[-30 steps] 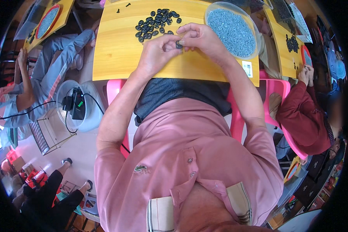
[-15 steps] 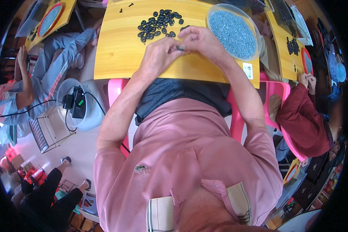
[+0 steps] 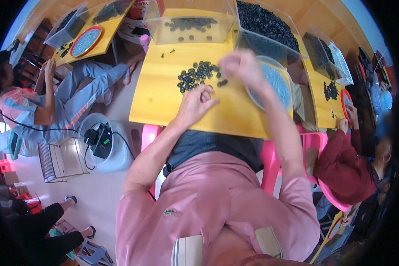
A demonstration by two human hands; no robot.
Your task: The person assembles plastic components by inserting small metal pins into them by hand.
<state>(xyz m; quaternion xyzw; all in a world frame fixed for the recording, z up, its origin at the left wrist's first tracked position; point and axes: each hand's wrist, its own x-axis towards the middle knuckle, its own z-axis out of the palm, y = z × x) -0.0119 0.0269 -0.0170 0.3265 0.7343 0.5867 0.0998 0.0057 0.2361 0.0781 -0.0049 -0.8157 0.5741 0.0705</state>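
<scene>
Left hand (image 3: 197, 105) near black pieces (image 3: 191, 80); right hand (image 3: 244, 68) blurred

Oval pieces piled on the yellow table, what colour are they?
The oval pieces are black, shown best in the head view.

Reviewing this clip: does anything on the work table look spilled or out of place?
Nothing looks clearly spilled. Slightly odd: two small dark objects lie towards the far left of the yellow table, apart from the clustered black oval pieces.
</scene>
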